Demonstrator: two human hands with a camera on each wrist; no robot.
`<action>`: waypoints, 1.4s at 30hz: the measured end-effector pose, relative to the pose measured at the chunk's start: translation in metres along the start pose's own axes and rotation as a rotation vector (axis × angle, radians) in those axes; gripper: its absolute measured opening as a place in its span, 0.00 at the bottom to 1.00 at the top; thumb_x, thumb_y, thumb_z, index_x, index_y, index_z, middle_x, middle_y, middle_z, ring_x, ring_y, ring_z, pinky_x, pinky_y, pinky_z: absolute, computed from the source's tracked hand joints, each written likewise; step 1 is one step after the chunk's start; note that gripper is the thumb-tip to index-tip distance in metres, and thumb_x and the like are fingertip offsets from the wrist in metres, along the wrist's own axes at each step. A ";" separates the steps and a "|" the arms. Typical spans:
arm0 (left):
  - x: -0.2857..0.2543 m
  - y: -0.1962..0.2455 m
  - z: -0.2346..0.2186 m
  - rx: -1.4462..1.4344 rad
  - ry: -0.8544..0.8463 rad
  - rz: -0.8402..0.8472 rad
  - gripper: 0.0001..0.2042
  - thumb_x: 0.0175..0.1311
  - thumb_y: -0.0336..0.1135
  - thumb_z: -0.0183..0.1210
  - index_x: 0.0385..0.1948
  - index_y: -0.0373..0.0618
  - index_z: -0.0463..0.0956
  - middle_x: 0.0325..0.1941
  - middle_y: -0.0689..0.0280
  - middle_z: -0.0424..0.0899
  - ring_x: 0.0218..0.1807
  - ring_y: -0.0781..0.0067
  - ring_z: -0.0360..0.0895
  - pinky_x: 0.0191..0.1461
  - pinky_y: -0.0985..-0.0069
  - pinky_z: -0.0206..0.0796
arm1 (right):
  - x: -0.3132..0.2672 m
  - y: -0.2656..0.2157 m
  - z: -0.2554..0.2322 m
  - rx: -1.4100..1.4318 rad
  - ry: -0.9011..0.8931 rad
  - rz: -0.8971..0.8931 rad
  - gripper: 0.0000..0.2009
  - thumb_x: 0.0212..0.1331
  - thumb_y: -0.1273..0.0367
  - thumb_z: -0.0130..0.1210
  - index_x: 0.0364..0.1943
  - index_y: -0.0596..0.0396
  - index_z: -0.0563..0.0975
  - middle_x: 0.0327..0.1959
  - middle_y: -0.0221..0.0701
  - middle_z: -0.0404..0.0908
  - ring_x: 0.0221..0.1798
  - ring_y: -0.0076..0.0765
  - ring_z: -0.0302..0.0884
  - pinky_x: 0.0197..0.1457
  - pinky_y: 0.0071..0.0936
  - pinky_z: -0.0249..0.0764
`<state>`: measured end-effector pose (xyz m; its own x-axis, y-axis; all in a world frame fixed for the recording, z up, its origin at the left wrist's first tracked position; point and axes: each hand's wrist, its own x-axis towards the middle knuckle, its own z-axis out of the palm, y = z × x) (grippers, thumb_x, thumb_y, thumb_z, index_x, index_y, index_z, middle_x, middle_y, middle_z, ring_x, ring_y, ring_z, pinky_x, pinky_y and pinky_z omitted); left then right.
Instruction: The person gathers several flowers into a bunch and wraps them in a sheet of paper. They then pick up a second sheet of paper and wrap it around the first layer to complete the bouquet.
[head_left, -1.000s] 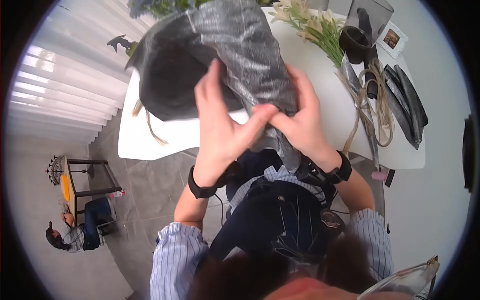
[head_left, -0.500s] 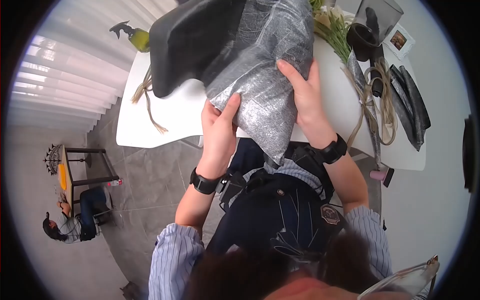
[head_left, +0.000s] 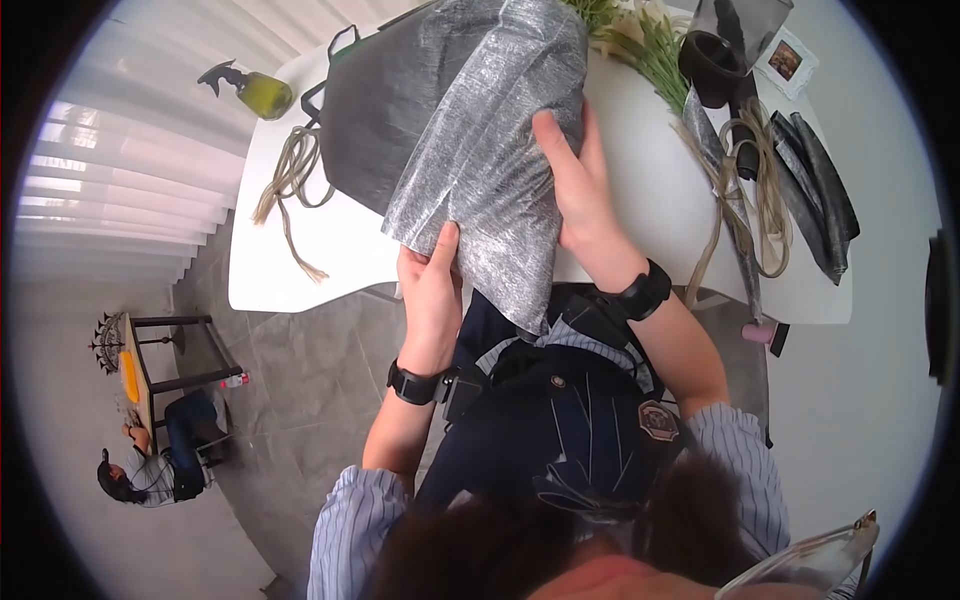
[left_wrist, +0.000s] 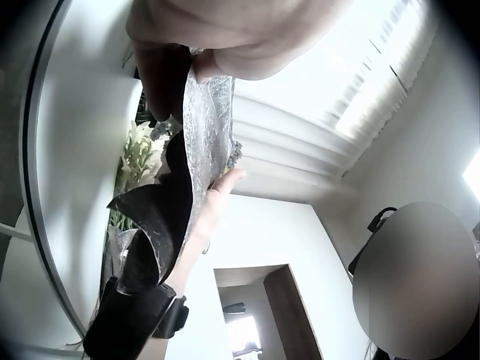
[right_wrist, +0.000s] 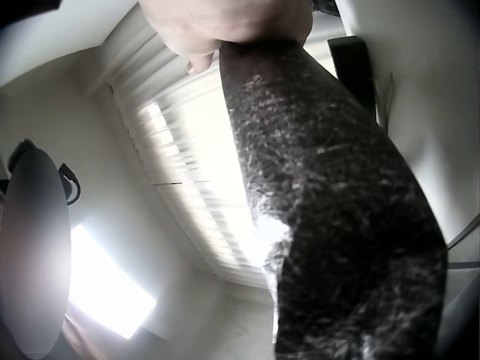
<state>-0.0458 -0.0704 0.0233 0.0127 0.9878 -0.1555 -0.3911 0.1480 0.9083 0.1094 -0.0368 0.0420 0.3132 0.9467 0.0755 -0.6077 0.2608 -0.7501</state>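
A large sheet of silver-grey wrapping paper (head_left: 490, 190), dark on its other side, is held up over the front of the white table (head_left: 640, 190). Its lower end narrows to a point near the person's waist. The left hand (head_left: 432, 310) pinches the lower left edge, thumb on the silver face and fingers behind. The right hand (head_left: 590, 200) grips the right edge with its thumb on the front, its other fingers partly hidden. Behind the sheet, to the left, lies a dark grey panel (head_left: 370, 130) with black loops. The left wrist view shows the paper (left_wrist: 204, 127) edge-on between both hands.
A green spray bottle (head_left: 265, 95) and tan twine (head_left: 295, 165) are on the table's left. To the right are flowers (head_left: 650, 50), a black pot (head_left: 712, 68), a framed picture (head_left: 787, 65), more twine (head_left: 770, 220) and dark rolls (head_left: 820, 200). Another person (head_left: 150, 470) sits far left.
The paper has gone from curled and bunched to flatter, silver face up. The hands have moved apart to its two edges. The spray bottle, left twine and looped panel have come into fuller view.
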 end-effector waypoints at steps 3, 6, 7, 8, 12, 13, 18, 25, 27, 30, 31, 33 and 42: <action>0.002 -0.002 -0.001 0.011 0.030 0.069 0.15 0.61 0.26 0.50 0.50 0.38 0.64 0.49 0.62 0.74 0.49 0.72 0.71 0.53 0.74 0.64 | 0.003 0.001 -0.001 0.055 -0.016 0.072 0.32 0.51 0.59 0.60 0.56 0.59 0.59 0.50 0.35 0.67 0.52 0.32 0.67 0.53 0.31 0.67; 0.003 -0.010 0.000 0.041 0.075 0.213 0.15 0.62 0.26 0.50 0.51 0.37 0.63 0.50 0.60 0.72 0.49 0.72 0.71 0.52 0.75 0.64 | 0.005 0.002 -0.002 0.146 0.023 0.210 0.29 0.51 0.59 0.59 0.54 0.57 0.62 0.48 0.35 0.70 0.50 0.33 0.69 0.51 0.31 0.69; 0.003 -0.014 -0.001 0.052 0.084 0.276 0.16 0.62 0.26 0.50 0.51 0.37 0.62 0.50 0.60 0.72 0.49 0.72 0.71 0.52 0.75 0.64 | 0.006 0.001 -0.002 0.174 0.030 0.258 0.29 0.51 0.59 0.59 0.54 0.57 0.62 0.48 0.35 0.70 0.50 0.33 0.70 0.50 0.32 0.70; 0.001 -0.015 -0.003 0.065 0.086 0.260 0.17 0.62 0.26 0.50 0.52 0.37 0.60 0.51 0.59 0.72 0.49 0.72 0.71 0.52 0.75 0.64 | 0.006 0.000 -0.004 0.202 0.038 0.307 0.28 0.51 0.60 0.59 0.54 0.56 0.62 0.48 0.36 0.70 0.49 0.34 0.70 0.50 0.32 0.70; -0.007 -0.025 -0.008 0.097 0.127 0.278 0.18 0.61 0.24 0.50 0.53 0.36 0.59 0.52 0.58 0.70 0.50 0.71 0.70 0.53 0.74 0.64 | 0.010 0.005 -0.010 0.316 -0.024 0.393 0.28 0.51 0.62 0.59 0.54 0.57 0.62 0.48 0.36 0.71 0.48 0.34 0.71 0.48 0.33 0.71; -0.008 -0.026 -0.011 0.128 0.140 0.195 0.17 0.61 0.25 0.51 0.51 0.36 0.60 0.50 0.58 0.71 0.49 0.72 0.71 0.51 0.76 0.64 | 0.010 0.006 -0.010 0.325 -0.013 0.410 0.28 0.51 0.63 0.59 0.54 0.57 0.62 0.48 0.36 0.71 0.49 0.33 0.71 0.49 0.32 0.70; -0.004 -0.010 -0.040 0.480 0.424 0.206 0.17 0.51 0.30 0.64 0.30 0.44 0.60 0.29 0.71 0.63 0.29 0.84 0.61 0.32 0.87 0.56 | 0.008 0.000 0.002 -0.057 -0.046 0.033 0.28 0.52 0.66 0.58 0.56 0.59 0.60 0.49 0.36 0.70 0.52 0.30 0.67 0.55 0.28 0.63; -0.001 0.077 0.061 0.569 -0.094 0.673 0.31 0.45 0.29 0.68 0.50 0.34 0.58 0.54 0.57 0.64 0.55 0.68 0.65 0.56 0.73 0.60 | -0.007 -0.017 0.036 -0.813 0.023 -0.607 0.33 0.49 0.66 0.59 0.57 0.63 0.56 0.48 0.47 0.70 0.44 0.40 0.75 0.46 0.30 0.71; 0.013 0.077 0.072 0.329 -0.261 0.545 0.32 0.44 0.29 0.68 0.51 0.35 0.59 0.54 0.56 0.65 0.55 0.67 0.65 0.57 0.72 0.59 | -0.020 -0.022 0.042 -1.037 -0.007 -0.643 0.36 0.46 0.66 0.62 0.57 0.65 0.55 0.51 0.48 0.66 0.46 0.44 0.74 0.46 0.32 0.72; 0.006 0.092 0.075 0.336 -0.343 0.453 0.24 0.43 0.25 0.66 0.46 0.34 0.68 0.42 0.62 0.76 0.42 0.74 0.74 0.47 0.77 0.67 | -0.030 -0.028 0.047 -1.122 -0.113 -0.836 0.31 0.41 0.70 0.60 0.54 0.60 0.62 0.37 0.39 0.72 0.35 0.43 0.74 0.35 0.31 0.72; 0.006 0.093 0.070 0.242 -0.349 0.379 0.23 0.40 0.25 0.68 0.42 0.34 0.70 0.40 0.63 0.77 0.40 0.76 0.74 0.45 0.78 0.67 | -0.030 -0.025 0.046 -1.121 -0.132 -0.968 0.28 0.41 0.71 0.57 0.53 0.56 0.66 0.30 0.33 0.72 0.27 0.36 0.73 0.29 0.29 0.70; 0.004 0.090 0.060 0.125 -0.336 0.353 0.20 0.39 0.22 0.66 0.39 0.35 0.73 0.38 0.65 0.78 0.39 0.75 0.75 0.44 0.78 0.67 | -0.030 -0.020 0.046 -1.115 -0.166 -1.032 0.28 0.39 0.72 0.57 0.53 0.54 0.67 0.27 0.30 0.70 0.25 0.33 0.70 0.28 0.27 0.68; 0.029 0.073 0.006 -0.149 -0.600 0.351 0.33 0.37 0.42 0.67 0.49 0.36 0.66 0.45 0.58 0.75 0.47 0.63 0.73 0.53 0.69 0.65 | -0.043 -0.028 0.043 -1.114 -0.447 -0.900 0.38 0.27 0.69 0.66 0.54 0.56 0.68 0.32 0.33 0.74 0.29 0.36 0.72 0.32 0.29 0.69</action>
<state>-0.0689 -0.0309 0.0873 0.3508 0.8389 0.4162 -0.5861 -0.1500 0.7962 0.0813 -0.0764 0.0881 -0.0977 0.5840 0.8059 0.5780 0.6925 -0.4318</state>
